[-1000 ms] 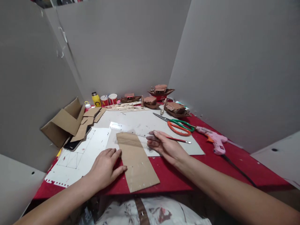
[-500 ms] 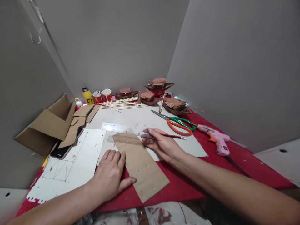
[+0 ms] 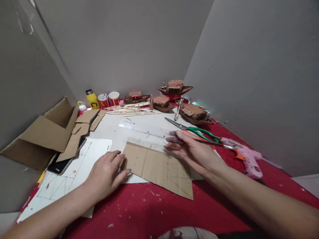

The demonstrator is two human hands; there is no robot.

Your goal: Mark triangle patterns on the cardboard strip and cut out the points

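From afar, I rest the left hand, fingers loosely spread, at the left edge of the cardboard piece, lower center of the frame, while the right hand, fingers curled, pinches a slender stick

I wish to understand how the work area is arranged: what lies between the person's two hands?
In the head view, a piece of brown cardboard lies between the left hand and the right hand, with a transparent strip beyond it.
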